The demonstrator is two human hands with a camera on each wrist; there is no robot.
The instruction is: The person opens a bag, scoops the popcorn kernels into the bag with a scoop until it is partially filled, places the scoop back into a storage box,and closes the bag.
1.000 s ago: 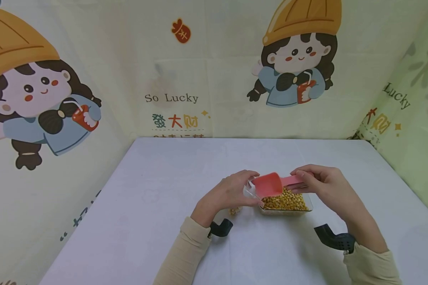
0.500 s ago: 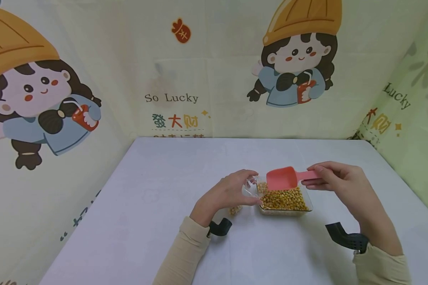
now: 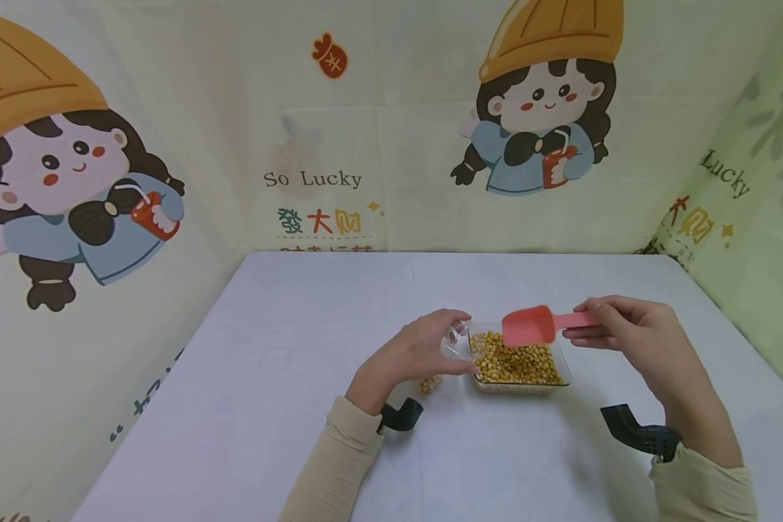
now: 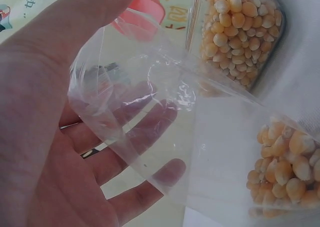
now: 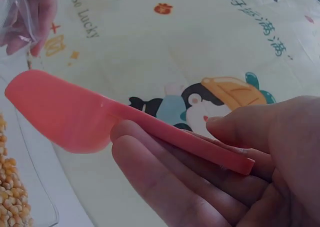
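“So Lucky” [image 3: 312,179], “發大财” [image 3: 320,222], “Lucky” [image 3: 726,175], “好运满满” [image 5: 254,23], printed on wall covering [image 3: 417,145]

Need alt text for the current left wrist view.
The person's left hand holds a clear plastic bag with corn kernels gathered near the frame's right edge. A clear container of more kernels shows at upper right, and part of a pink scoop at the top.

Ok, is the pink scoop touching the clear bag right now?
Apart. In the head view, the pink scoop ends short of the clear bag, with corn kernels showing in the gap between them.
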